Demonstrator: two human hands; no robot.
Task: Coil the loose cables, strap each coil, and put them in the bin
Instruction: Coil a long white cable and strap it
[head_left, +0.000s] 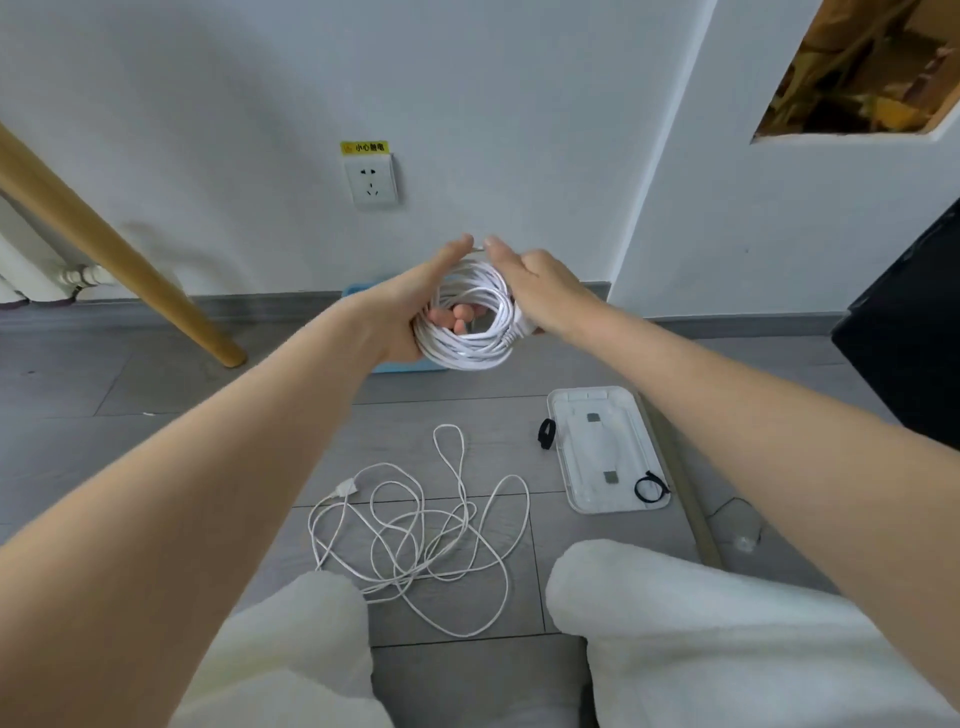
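Note:
A coiled white cable (470, 332) is held up in front of the wall. My left hand (410, 306) grips its left side, with fingers showing through the middle of the coil. My right hand (540, 291) holds its right side, and the two thumbs nearly meet above it. A second white cable (421, 540) lies loose and tangled on the grey floor between my knees. A blue bin (387, 364) sits on the floor behind the coil, mostly hidden by my hands. One black strap (546, 434) lies beside a white tray (587, 499); another black strap (651, 488) lies on the tray.
A wooden table leg (156, 291) slants down at the left. A wall socket (371, 182) is above the hands. A black object (914, 332) stands at the right edge. A thin wooden strip (696, 514) lies right of the tray.

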